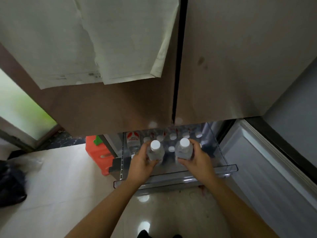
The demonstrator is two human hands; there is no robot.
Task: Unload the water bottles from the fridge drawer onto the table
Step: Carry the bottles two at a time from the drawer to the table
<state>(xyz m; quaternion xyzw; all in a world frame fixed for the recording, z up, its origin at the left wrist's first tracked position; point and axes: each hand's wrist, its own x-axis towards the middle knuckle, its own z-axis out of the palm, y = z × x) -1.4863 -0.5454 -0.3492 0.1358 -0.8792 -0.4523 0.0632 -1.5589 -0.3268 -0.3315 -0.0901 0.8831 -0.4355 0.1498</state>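
While each hand, left hand (143,163) and right hand (197,159), grips a water bottle (155,151) at lower centre, wet plastic could slip.

1. No word, brand or number is sharp enough to read.
2. A labelled bottle (133,138), at ten o'clock in the fridge drawer (171,179), carries a white label with a red mark. Its lettering is too blurred to make out.
3. The paper sheets (103,40) on the fridge door (120,109), at eleven o'clock of the view, bear faint dark print near their lower edge, illegible.
4. On the left bottle (155,152) in the left hand (141,163) and the right bottle (183,150) in the right hand (198,160), any lettering is lost in blur.
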